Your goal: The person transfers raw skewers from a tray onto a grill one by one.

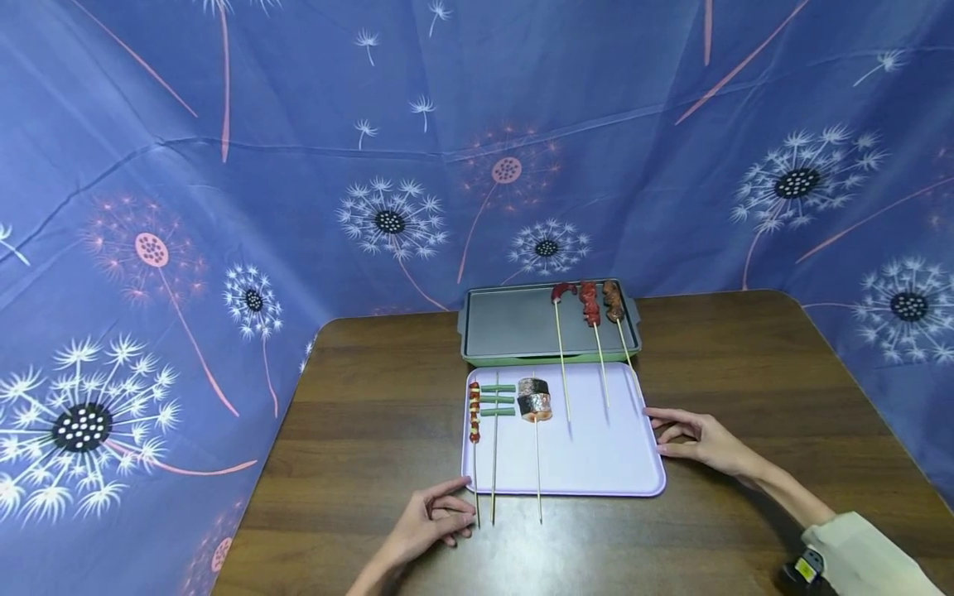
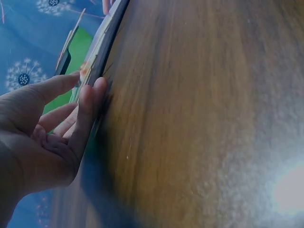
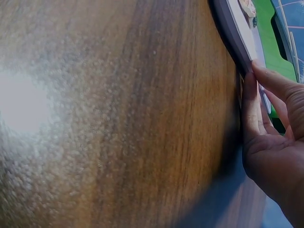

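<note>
A wooden table point(image 1: 358, 414) fills the lower view, backed by a blue dandelion-print cloth point(image 1: 224, 165). At the table's middle lies a lilac tray point(image 1: 596, 463), and touching its 12 o'clock edge sits a green grill pan point(image 1: 514, 327) with a grey cooking surface. Three meat skewers point(image 1: 592, 305) rest at the pan's 2 o'clock corner, their sticks reaching down over the tray. On the tray's 10 o'clock part lie a foil-wrapped roll skewer point(image 1: 534, 399), a skewer of green pieces point(image 1: 497, 399) and a thin red-and-yellow skewer point(image 1: 474, 411), whose sticks overhang the tray's 6 o'clock edge. The right hand point(image 1: 701, 440) rests at the tray's 3 o'clock edge, fingers straight and relaxed, tips touching the rim; the right wrist view shows the fingertips point(image 3: 259, 76) against that rim. The left hand point(image 1: 432, 523) lies on the table at the tray's 7 o'clock corner, fingers loosely curled beside the stick ends, gripping nothing; in the left wrist view its fingers point(image 2: 88, 102) touch the tray's edge.
</note>
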Motion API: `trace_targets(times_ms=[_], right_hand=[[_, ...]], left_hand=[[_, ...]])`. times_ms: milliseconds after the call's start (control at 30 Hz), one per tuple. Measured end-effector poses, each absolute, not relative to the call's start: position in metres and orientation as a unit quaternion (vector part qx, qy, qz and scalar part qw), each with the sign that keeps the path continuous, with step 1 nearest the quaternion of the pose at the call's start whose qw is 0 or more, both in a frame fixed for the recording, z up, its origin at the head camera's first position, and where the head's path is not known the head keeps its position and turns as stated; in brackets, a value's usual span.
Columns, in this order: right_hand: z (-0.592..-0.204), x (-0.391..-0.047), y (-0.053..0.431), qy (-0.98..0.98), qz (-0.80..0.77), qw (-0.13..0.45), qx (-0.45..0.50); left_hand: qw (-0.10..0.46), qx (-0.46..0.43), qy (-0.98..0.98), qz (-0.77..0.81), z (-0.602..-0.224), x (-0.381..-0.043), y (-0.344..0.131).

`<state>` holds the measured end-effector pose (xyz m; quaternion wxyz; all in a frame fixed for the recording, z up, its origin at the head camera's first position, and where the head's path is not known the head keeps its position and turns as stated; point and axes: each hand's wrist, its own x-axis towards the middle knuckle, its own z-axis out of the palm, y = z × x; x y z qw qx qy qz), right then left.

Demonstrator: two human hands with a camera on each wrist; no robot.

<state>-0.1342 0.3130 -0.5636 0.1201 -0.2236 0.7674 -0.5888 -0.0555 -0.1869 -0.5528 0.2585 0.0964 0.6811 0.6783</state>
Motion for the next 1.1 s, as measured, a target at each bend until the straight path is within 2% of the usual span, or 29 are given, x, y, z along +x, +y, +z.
trace_targets(times_ms=[433, 700, 1100], right_hand=[[-0.566, -0.134, 0.309, 0.752, -0.602, 0.102, -0.248], [-0.567, -0.133, 0.310, 0.754, -0.603, 0.102, -0.241], [-0.567, -0.132, 0.311, 0.769, -0.592, 0.105, -0.216]], left_hand=[[0.259, 0.032, 0.670, 0.695, -0.545, -0.059, -0.169], [0.257, 0.029, 0.673, 0.693, -0.545, -0.059, -0.167], [0.296, 0.000, 0.644, 0.706, -0.542, -0.063, -0.176]])
